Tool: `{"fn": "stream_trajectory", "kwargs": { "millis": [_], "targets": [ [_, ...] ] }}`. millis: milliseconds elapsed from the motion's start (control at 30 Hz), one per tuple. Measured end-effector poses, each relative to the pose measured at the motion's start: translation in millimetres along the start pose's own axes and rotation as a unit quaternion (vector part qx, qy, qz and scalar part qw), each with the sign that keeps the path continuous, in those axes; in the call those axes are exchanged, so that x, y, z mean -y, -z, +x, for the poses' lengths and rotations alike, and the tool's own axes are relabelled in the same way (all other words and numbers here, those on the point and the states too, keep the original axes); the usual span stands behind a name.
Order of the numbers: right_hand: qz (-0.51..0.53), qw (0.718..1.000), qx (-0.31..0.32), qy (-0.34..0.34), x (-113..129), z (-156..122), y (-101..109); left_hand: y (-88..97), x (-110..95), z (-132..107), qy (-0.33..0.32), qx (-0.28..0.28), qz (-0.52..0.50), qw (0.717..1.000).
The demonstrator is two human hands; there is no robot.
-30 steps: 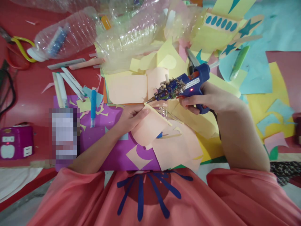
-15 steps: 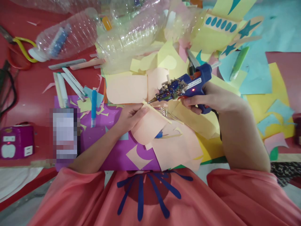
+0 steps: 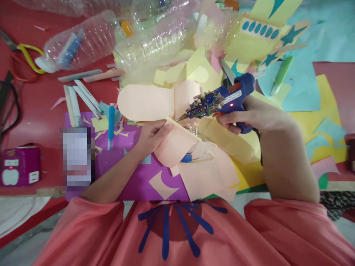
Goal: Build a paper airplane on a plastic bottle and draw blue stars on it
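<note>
My right hand [image 3: 249,116] is closed round the grip of a blue hot glue gun [image 3: 222,101] whose red light is on. Its nozzle points left, down at the upper edge of a peach paper piece [image 3: 173,146]. My left hand [image 3: 151,136] pinches that peach piece at its left side and holds it tilted above a purple sheet [image 3: 133,162]. A rounded peach paper shape [image 3: 144,101] lies just beyond my left hand.
Clear plastic bottles [image 3: 83,40] lie at the back on the red table [image 3: 36,107]. Glue sticks [image 3: 80,96], a blue marker [image 3: 111,123], yellow-handled scissors [image 3: 26,55] and a purple box [image 3: 16,171] sit at the left. Yellow and light-blue paper [image 3: 305,85] covers the right.
The glue gun has shifted slightly right and its tip stays at the peach piece's edge. The peach piece has tilted, and the rounded peach shape behind it shows more at the left.
</note>
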State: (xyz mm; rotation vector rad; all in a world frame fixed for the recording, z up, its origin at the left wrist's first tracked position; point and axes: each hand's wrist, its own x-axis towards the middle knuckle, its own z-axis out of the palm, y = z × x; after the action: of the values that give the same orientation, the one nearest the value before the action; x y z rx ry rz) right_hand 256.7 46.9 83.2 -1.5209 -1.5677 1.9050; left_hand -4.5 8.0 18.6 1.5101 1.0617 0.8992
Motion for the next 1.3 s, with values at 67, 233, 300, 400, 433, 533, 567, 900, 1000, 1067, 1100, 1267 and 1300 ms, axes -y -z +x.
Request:
{"fn": "stream_trajectory", "kwargs": {
  "millis": [67, 233, 300, 400, 433, 533, 567, 900, 1000, 1067, 1100, 1267, 1300],
  "targets": [
    [0.001, 1.0, -0.001, 0.01, 0.4, -0.5, 0.0, -0.3, -0.3, 0.3, -0.01, -0.008, 0.002, 1.0],
    [0.003, 1.0, -0.002, 0.024, 1.9, -2.1, -0.4, -0.4, -0.9, 0.4, -0.021, -0.032, 0.002, 0.999],
    [0.002, 1.0, -0.004, 0.023, 2.0, -2.5, -0.5, 0.1, -0.1, -0.2, -0.023, -0.037, 0.005, 0.999],
    [0.004, 1.0, -0.011, 0.022, 1.5, -2.8, -0.5, 0.8, 1.0, -1.1, -0.011, -0.044, 0.018, 0.999],
    [0.005, 1.0, -0.013, 0.023, 1.2, -2.8, -0.3, 0.9, 1.3, -1.3, -0.007, -0.045, 0.022, 0.999],
    [0.011, 1.0, -0.007, 0.029, 0.4, -3.1, 1.1, 1.0, 2.3, -1.6, -0.005, -0.048, 0.031, 0.998],
    [0.013, 0.999, -0.004, 0.032, 0.1, -3.2, 1.8, 1.0, 2.7, -1.6, -0.007, -0.051, 0.033, 0.998],
    [0.0, 0.999, 0.005, 0.052, 1.1, -6.0, 6.4, 0.9, 9.7, 1.2, -0.053, -0.093, 0.022, 0.994],
    [-0.004, 0.998, 0.003, 0.066, 2.3, -6.9, 7.0, 0.6, 9.7, 1.5, -0.048, -0.1, 0.024, 0.993],
    [-0.003, 0.997, -0.002, 0.073, 3.5, -7.5, 7.3, 0.8, 9.8, 0.9, -0.042, -0.106, 0.03, 0.993],
    [-0.001, 0.997, -0.005, 0.072, 4.2, -7.8, 7.4, 0.9, 10.2, 0.6, -0.039, -0.109, 0.033, 0.993],
    [0.004, 0.998, -0.006, 0.059, 7.4, -10.0, 8.1, 1.5, 15.0, -0.1, -0.054, -0.122, 0.023, 0.991],
    [0.004, 0.998, -0.004, 0.06, 7.6, -10.3, 8.4, 1.5, 16.2, 0.3, -0.063, -0.124, 0.019, 0.99]
  ]
}}
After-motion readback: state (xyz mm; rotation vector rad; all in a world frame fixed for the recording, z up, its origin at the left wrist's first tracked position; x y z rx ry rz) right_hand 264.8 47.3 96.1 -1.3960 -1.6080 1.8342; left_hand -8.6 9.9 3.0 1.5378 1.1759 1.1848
